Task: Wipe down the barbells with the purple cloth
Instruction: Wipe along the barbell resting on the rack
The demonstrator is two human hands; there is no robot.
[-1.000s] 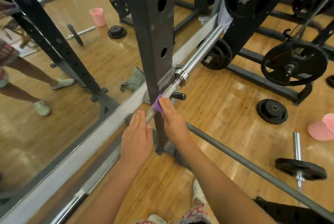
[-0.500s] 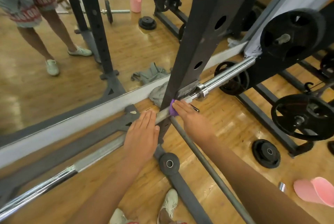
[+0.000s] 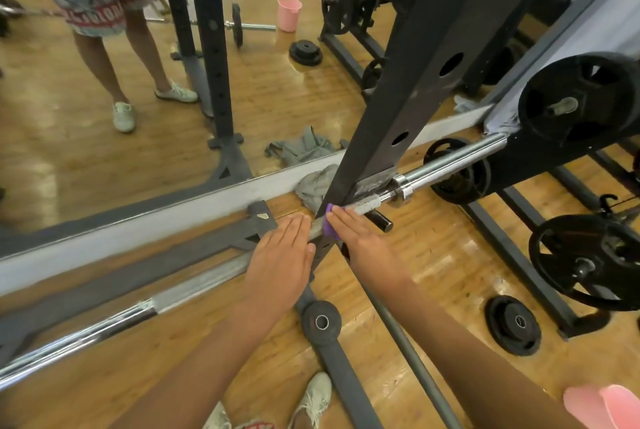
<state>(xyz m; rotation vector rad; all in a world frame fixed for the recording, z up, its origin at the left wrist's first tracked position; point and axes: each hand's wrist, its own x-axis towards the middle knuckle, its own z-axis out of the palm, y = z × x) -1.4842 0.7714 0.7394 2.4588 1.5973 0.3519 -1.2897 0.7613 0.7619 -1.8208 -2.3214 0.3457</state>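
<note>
head view: the wiping step was in hand. the right hand (image 3: 363,241) lay with fingers straight, pressing the purple cloth (image 3: 329,224) onto the barbell (image 3: 201,284) where the shaft crossed the black rack upright (image 3: 433,82). the cloth showed only as a small soft wad by its fingertips. the left hand (image 3: 280,255), flat and holding nothing, rested on the bar just beside the right hand. the shaft was round steel, dull and knurled near the hands, bright chrome further out from the left hand. next, i judged, the cloth needed sliding along the knurling under steady pressure, working around the upright.
</note>
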